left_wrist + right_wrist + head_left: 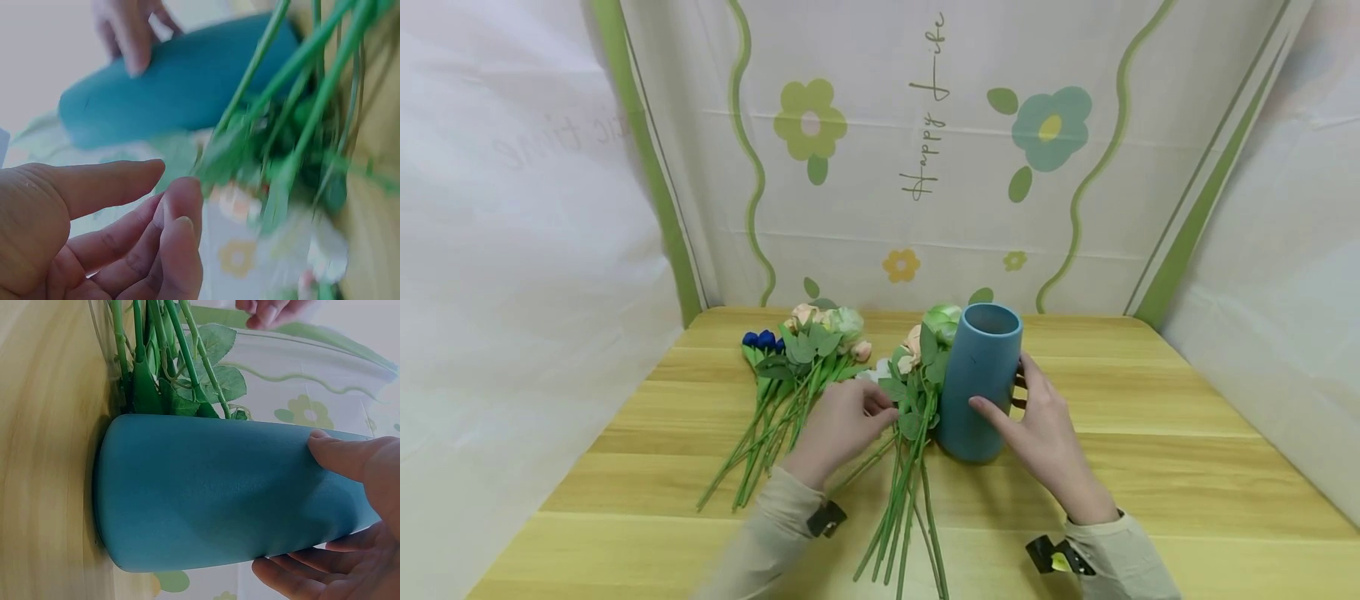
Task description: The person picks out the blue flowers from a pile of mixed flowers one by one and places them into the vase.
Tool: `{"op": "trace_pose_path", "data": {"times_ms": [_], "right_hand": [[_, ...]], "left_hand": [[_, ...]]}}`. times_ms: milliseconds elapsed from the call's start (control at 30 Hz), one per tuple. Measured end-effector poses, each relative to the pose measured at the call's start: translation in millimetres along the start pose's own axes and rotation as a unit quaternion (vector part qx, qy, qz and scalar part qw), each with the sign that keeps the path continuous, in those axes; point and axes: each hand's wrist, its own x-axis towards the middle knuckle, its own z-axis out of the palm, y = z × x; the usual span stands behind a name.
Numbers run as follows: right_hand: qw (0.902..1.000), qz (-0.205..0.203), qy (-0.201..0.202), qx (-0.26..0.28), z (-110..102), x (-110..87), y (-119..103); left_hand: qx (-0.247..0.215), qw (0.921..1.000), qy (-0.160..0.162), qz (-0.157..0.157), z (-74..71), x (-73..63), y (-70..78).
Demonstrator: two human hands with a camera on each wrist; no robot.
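A tall blue vase stands on the wooden table, its round mouth facing up. My right hand grips its right side, thumb across the front and fingers round the back; in the right wrist view, the thumb and fingers lie on opposite sides of the vase. Against the vase's left side lies a bunch of long-stemmed flowers with peach and green heads. My left hand is at the left of this bunch, fingers loosely bent close to its leaves. Nothing shows between the thumb and fingers in the left wrist view.
More flowers lie to the left: dark blue tulips and peach and pale green blooms, stems pointing toward me. A white flower shows behind my left hand. Printed fabric hangs behind the table, with white sheets on both sides.
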Motion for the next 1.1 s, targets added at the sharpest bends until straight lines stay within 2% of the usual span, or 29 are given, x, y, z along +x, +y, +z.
{"op": "trace_pose_path", "data": {"times_ms": [67, 167, 300, 400, 467, 600, 767, 1100], "right_hand": [[1.0, 0.001, 0.0, 0.0, 0.0, -0.2, -0.5], [1.0, 0.0, 0.001, 0.001, -0.1, -0.4, -1.2], [1.0, -0.003, 0.001, 0.001, -0.3, -0.9, -1.3], [1.0, -0.006, 0.0, 0.0, -0.6, -1.3, -1.5], [1.0, -0.006, 0.001, 0.002, -0.9, -1.3, -1.8], [1.0, -0.004, 0.001, 0.005, -1.4, -0.8, -2.4], [1.0, -0.003, 0.0, 0.004, -1.5, -1.2, -1.6], [1.0, -0.007, 0.002, 0.006, -1.8, -0.9, -1.6]], "left_hand": [[-0.013, 0.9996, 0.004, -0.026, -15.5, -1.6, -5.6], [-0.015, 0.997, 0.019, -0.074, -41.2, -3.5, -21.5], [0.032, 0.9909, 0.039, -0.125, -74.1, -8.4, -52.5], [0.071, 0.9854, 0.03, -0.152, -92.1, -15.0, -71.9], [0.091, 0.9833, 0.02, -0.156, -99.5, -18.9, -80.9], [0.118, 0.9808, 0.004, -0.155, -104.5, -23.3, -88.5], [0.132, 0.9783, -0.014, -0.159, -100.1, -23.8, -87.2], [0.123, 0.9743, -0.026, -0.187, -89.1, -21.7, -84.8]]}}
